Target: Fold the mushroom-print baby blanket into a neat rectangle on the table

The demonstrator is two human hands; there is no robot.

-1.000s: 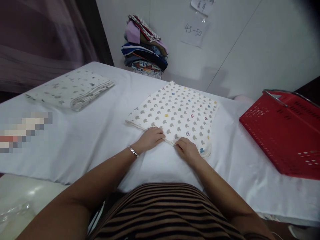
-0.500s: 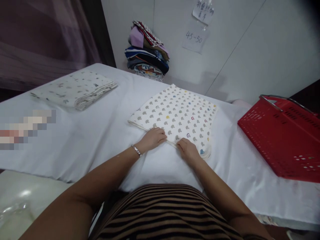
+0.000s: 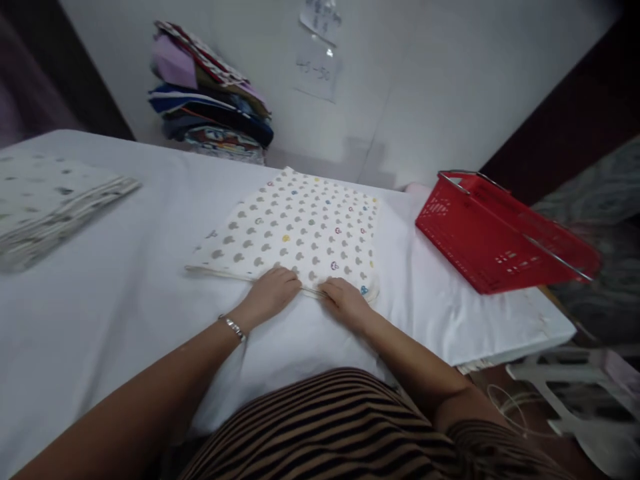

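Note:
A folded white cloth (image 3: 300, 230) printed with small grey and coloured mushrooms lies flat in front of me. Its near edge is between the fingers of my left hand (image 3: 273, 291), which wears a silver bracelet at the wrist. A short way to the right along that edge, my right hand (image 3: 346, 303) grips the cloth too, thumb beneath and fingers on top. The fingertips of both hands are partly hidden by the cloth and the hands themselves.
The cloth lies on a white-covered table (image 3: 165, 220). A second folded printed cloth (image 3: 55, 200) is at the left. A red plastic basket (image 3: 480, 233) stands at the right. Behind the table rises a stack of folded fabrics (image 3: 210, 93); a white stool (image 3: 580, 393) is at lower right.
My view has swung to the right, showing more of the basket and the table's right end. Both hands keep their hold on the near edge, and the cloth looks much the same.

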